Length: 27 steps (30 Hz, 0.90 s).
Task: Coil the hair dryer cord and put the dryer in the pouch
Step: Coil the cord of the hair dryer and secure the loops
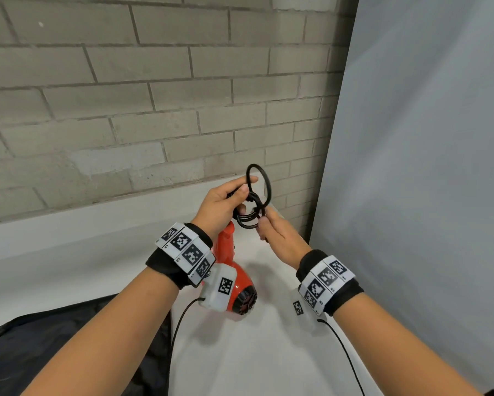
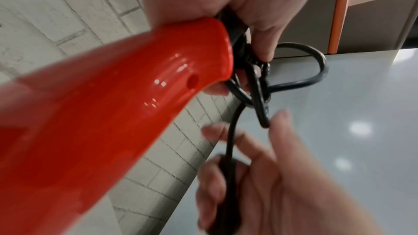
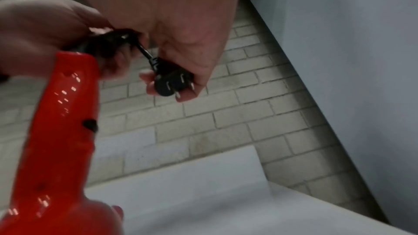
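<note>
The red hair dryer (image 1: 237, 284) hangs nozzle-down above the white table, its handle (image 1: 226, 241) pointing up and away. My left hand (image 1: 226, 204) grips the black cord coils (image 1: 254, 215) gathered at the handle's end (image 2: 203, 56); one loop (image 1: 258, 181) stands up past my thumb. My right hand (image 1: 280, 238), just to the right, holds the black plug (image 3: 174, 81) in its fingers, prongs showing, with a short cord stretch running back to the coils (image 3: 108, 42). A black pouch (image 1: 77, 344) lies at the lower left, partly hidden by my left forearm.
A grey brick wall (image 1: 126, 95) stands behind the white table (image 1: 240, 352). A pale grey panel (image 1: 425, 138) closes the right side. Thin black wrist-camera cables (image 1: 345, 355) trail over the table. A small printed marker (image 1: 297, 307) lies on the table.
</note>
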### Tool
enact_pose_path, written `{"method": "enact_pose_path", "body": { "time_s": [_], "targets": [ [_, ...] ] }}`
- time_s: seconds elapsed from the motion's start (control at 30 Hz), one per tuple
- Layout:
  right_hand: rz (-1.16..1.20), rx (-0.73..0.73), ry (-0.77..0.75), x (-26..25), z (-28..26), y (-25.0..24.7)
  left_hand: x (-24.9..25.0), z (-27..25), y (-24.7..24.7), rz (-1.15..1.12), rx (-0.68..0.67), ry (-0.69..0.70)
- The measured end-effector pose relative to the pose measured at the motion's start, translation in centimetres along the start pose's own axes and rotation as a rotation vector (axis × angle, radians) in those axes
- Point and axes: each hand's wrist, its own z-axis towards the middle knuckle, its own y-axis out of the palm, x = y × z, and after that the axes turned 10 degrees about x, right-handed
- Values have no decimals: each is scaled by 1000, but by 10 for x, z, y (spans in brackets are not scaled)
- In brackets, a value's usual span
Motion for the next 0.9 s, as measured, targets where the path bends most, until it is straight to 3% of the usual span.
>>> {"method": "enact_pose_path", "body": {
  "time_s": [0.07,0.13,0.2,0.3,0.4,0.53,0.67,0.9],
  "targets": [
    [-140,-19,62,21,-5,-5,-1,2,-2,-15,40,-30],
    [-276,-52,225,43,-8,-12,-2,4,-5,-38,60,-44],
    [-285,-118,352,55,-12,-17,-2,4,-8,-25,61,-41],
    [-257,-231,336,49,-11,-17,-1,3,-6,31,12,-8],
    [-78,-303,276,24,-1,-12,0,3,-4,50,-6,0],
    [35,-29,240,2,14,-14,3,-2,-7,40,48,-10],
    [-85,237,155,-9,31,-33,5,-3,-4,73,39,-36],
    [-157,411,-45,-48,43,-60,-2,1,3,108,9,62]
  ]
}}
